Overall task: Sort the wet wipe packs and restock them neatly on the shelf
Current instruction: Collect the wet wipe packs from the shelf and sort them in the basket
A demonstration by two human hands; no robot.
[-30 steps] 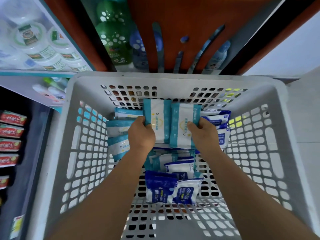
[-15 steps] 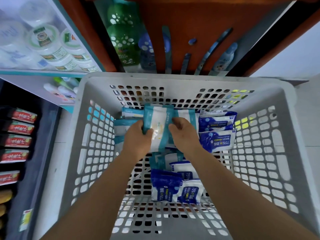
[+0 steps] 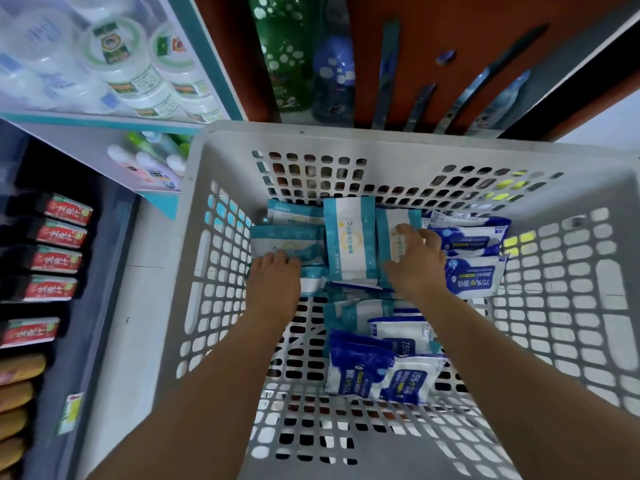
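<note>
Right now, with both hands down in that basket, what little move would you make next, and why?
Probably curl the right hand round the teal pack under its fingers and set it flush beside the upright teal pack. The teal packs sit at the far side of the grey basket, the blue 75% packs to the right, so the sorting looks unfinished. The left hand rests on another teal pack.

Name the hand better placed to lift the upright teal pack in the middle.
Probably right: the right hand rests on the neighbouring pack beside the upright teal pack. The left hand touches the far-left teal pack.
</note>
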